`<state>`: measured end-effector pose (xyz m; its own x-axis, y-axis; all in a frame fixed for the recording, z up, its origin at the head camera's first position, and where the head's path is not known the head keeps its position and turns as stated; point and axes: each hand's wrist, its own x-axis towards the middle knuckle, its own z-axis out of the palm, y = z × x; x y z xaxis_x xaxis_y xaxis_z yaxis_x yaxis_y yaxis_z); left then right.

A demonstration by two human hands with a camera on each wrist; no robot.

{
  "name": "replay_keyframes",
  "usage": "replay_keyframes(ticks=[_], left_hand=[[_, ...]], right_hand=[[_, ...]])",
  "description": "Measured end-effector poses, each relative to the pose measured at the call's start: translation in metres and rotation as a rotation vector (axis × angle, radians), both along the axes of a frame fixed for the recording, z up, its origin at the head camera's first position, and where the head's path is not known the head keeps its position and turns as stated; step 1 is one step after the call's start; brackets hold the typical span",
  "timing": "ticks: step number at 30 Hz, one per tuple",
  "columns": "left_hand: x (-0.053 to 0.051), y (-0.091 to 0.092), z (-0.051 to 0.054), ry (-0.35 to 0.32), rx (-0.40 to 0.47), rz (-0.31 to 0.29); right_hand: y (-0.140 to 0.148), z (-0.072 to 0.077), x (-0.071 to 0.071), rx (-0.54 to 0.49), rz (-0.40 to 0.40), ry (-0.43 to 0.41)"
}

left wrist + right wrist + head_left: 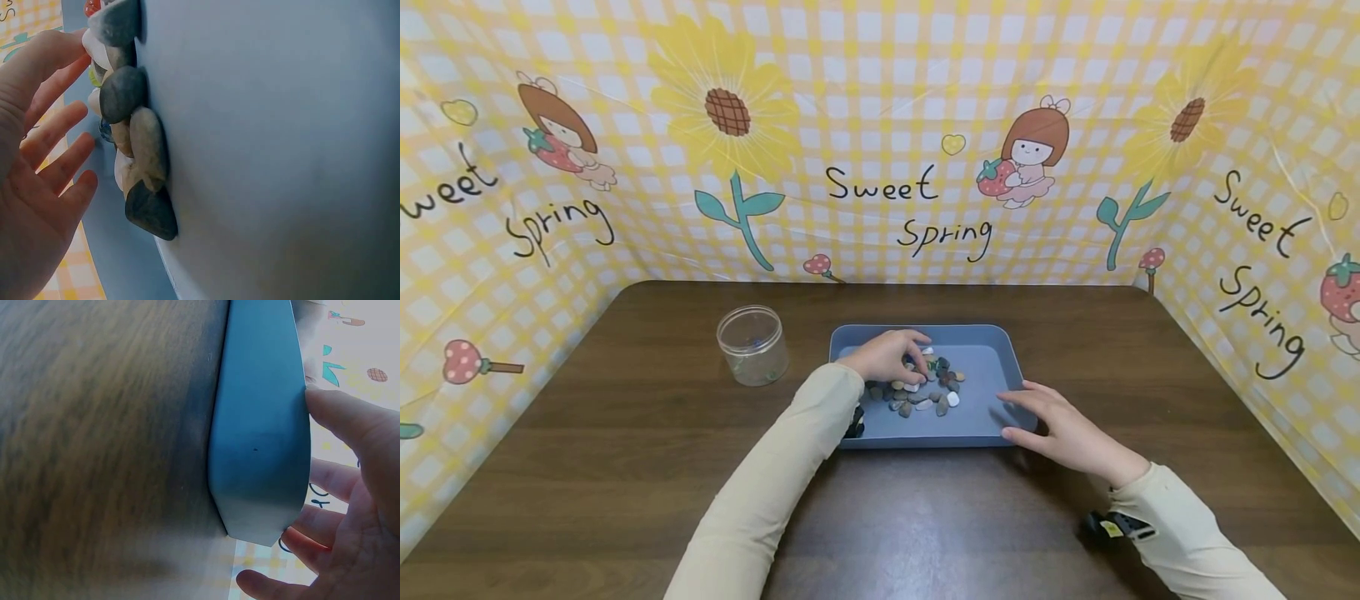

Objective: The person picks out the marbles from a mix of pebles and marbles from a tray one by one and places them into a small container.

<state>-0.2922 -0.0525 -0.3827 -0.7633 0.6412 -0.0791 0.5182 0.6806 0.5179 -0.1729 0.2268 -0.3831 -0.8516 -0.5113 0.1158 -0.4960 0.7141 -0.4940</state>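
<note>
A blue-grey tray (988, 354) holds a cluster of stones (917, 398), mostly grey and brown with a few white ones. Small glass marbles lie among them; the left wrist view shows a red marble (92, 6) and a dark blue marble (105, 130). My left hand (887, 357) reaches over the cluster, thumb beside a white stone (95, 49), the other fingers loosely spread. At the tray's front right corner my right hand (1060, 425) rests with fingers apart; its thumb (337, 415) touches the rim. The left forearm and hand cover part of the tray's left side.
A clear round jar (752, 350) stands left of the tray with a few small coloured pieces inside. The brown wooden table (625, 467) is enclosed by a yellow checked cloth (880, 108) at the back and sides.
</note>
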Motion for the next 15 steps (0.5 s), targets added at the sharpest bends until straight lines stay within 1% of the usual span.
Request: replay_keyframes(ticks=[9,15], left_hand=[[0.0006,0.0007,0.0020,0.016,-0.029,0.005],[0.0009,0.0004,0.0017,0.020,-0.011,0.000]], right_hand=[[-0.0002,-0.0001,-0.0006,0.000,-0.008,-0.004],[-0.0004,0.0008,0.0003,-0.001,-0.005,-0.011]])
